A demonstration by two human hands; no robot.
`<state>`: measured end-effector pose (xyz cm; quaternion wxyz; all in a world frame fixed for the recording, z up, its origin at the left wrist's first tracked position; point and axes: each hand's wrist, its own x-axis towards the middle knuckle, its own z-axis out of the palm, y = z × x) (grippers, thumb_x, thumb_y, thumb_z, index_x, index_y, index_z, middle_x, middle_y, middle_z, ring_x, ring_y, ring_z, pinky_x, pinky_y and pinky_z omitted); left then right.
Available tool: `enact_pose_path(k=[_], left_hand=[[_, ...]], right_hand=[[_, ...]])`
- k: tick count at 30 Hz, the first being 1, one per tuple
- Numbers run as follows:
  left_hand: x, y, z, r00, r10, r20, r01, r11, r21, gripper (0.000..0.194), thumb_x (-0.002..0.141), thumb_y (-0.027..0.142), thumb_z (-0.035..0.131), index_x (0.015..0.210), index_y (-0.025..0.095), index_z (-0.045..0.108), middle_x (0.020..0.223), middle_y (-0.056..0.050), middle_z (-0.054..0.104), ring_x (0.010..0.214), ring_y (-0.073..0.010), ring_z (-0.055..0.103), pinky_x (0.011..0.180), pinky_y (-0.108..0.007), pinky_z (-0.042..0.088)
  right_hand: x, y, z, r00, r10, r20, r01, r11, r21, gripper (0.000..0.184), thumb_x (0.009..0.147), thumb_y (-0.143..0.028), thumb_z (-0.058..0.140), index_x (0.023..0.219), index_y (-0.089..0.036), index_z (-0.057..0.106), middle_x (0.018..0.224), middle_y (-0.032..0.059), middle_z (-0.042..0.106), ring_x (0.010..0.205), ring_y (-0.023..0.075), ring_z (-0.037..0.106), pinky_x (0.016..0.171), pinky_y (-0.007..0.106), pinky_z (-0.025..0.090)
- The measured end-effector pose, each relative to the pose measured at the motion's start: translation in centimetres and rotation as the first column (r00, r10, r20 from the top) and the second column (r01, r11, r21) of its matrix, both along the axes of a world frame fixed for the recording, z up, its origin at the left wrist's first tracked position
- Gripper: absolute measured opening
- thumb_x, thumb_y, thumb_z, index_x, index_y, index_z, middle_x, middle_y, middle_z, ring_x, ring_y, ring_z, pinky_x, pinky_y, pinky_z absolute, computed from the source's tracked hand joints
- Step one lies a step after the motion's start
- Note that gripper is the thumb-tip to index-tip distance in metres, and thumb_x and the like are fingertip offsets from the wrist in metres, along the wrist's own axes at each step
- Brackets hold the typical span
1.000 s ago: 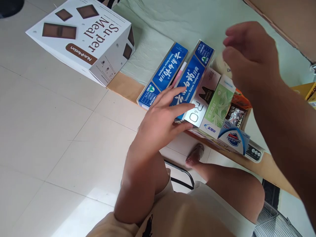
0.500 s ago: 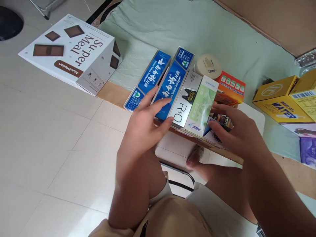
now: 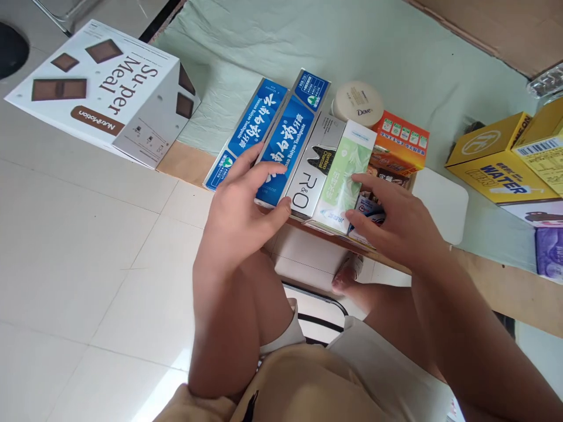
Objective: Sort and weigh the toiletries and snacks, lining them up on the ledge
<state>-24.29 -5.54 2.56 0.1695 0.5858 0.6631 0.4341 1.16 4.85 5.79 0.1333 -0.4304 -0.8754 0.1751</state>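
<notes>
Several long boxes lie side by side on a low surface: two blue toothpaste boxes (image 3: 285,140), a silver R&O box (image 3: 313,167) and a pale green box (image 3: 347,176). My left hand (image 3: 240,202) rests on the near ends of the blue boxes, its fingers stretched out and its thumb against the silver box. My right hand (image 3: 398,225) lies with spread fingers on the near end of the green box and on a small blue and white box (image 3: 367,205) beside it. Neither hand grips anything.
A white Dove jar (image 3: 357,102) and an orange box (image 3: 398,146) stand behind the row, on a pale green cloth (image 3: 334,41). A white Su-per Meal carton (image 3: 105,88) lies on the tiled floor at left. Yellow boxes (image 3: 497,158) sit at right. My knees and foot are below.
My right hand came down from above the boxes and now rests on the near ends of the green and small blue boxes. My left hand stayed on the blue boxes.
</notes>
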Motion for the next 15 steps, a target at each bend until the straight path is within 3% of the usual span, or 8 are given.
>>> enact_pose_path(k=[3,6,9,12,14,15], left_hand=[[-0.1,0.1,-0.1,1.000,0.012,0.010,-0.012,1.000,-0.003,0.043,0.080,0.030,0.077,0.123,0.034,0.074,0.161,-0.001,0.059,0.150,-0.0351,0.057,0.119,-0.053,0.057],[0.1,0.3,0.1,0.999,0.045,-0.007,-0.045,0.999,-0.015,0.040,0.081,0.036,0.078,0.121,0.031,0.075,0.156,-0.004,0.063,0.151,-0.0392,0.055,0.121,-0.059,0.054],[1.2,0.5,0.8,0.991,0.130,-0.010,-0.127,0.979,0.162,0.034,0.086,0.047,0.077,0.116,0.030,0.077,0.146,-0.002,0.069,0.146,-0.0384,0.059,0.122,-0.059,0.052],[3.5,0.6,2.0,0.952,0.274,0.134,-0.305,0.850,0.428,0.022,0.096,0.041,0.066,0.108,0.029,0.079,0.124,0.001,0.077,0.127,-0.0299,0.068,0.118,-0.055,0.053],[5.6,0.5,2.7,0.923,0.290,0.254,-0.384,0.752,0.535,0.022,0.096,0.033,0.059,0.100,0.028,0.080,0.101,-0.001,0.078,0.103,-0.0251,0.072,0.102,-0.051,0.058],[6.7,0.5,3.1,0.925,0.260,0.277,-0.376,0.729,0.572,0.023,0.095,0.032,0.058,0.094,0.028,0.080,0.090,-0.001,0.077,0.091,-0.0234,0.071,0.091,-0.049,0.059]], right_hand=[[-0.3,0.0,-0.4,0.999,0.027,0.035,-0.026,1.000,-0.007,0.056,0.089,-0.048,0.062,0.139,-0.024,0.066,0.127,0.0141,0.077,0.116,0.0368,0.072,0.099,0.060,0.058],[-0.5,-0.1,-0.2,0.997,0.029,0.065,-0.031,0.999,0.020,0.055,0.090,-0.049,0.060,0.140,-0.026,0.064,0.126,0.0134,0.077,0.118,0.0374,0.071,0.109,0.066,0.050],[0.0,-0.5,1.4,0.999,-0.035,-0.029,0.038,0.994,0.105,0.045,0.093,-0.047,0.058,0.131,-0.027,0.068,0.119,0.0107,0.079,0.116,0.0347,0.072,0.114,0.064,0.046],[2.2,-1.2,3.5,0.964,-0.082,-0.251,0.132,0.973,0.188,0.035,0.097,-0.044,0.053,0.120,-0.026,0.072,0.104,0.0072,0.080,0.102,0.0276,0.074,0.101,0.052,0.055],[4.5,-1.6,4.2,0.903,-0.117,-0.414,0.216,0.956,0.200,0.029,0.098,-0.042,0.052,0.109,-0.026,0.074,0.096,0.0048,0.079,0.095,0.0242,0.074,0.091,0.046,0.057],[5.8,-1.6,4.2,0.852,-0.149,-0.501,0.282,0.938,0.201,0.027,0.098,-0.040,0.053,0.102,-0.027,0.075,0.092,0.0038,0.078,0.092,0.0236,0.074,0.088,0.045,0.057]])
